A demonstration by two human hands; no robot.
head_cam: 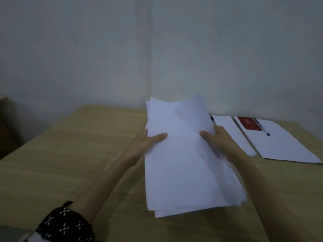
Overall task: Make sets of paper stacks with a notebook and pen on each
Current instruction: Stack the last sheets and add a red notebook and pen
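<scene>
We see both hands gripping loose paper stack (183,158) over wooden surface (70,154). Left hand (145,145) holds left edge, thumb curled on top sheet. Right hand (218,138) pinches right edge, thumb on top, fingers behind. Sheets fanned and uneven, top corners lifted. To right we note two finished paper stacks lying flat on surface: nearer stack (232,133) with pen (212,118); farther stack (283,145) bearing red notebook (250,124) and second pen (261,128).
</scene>
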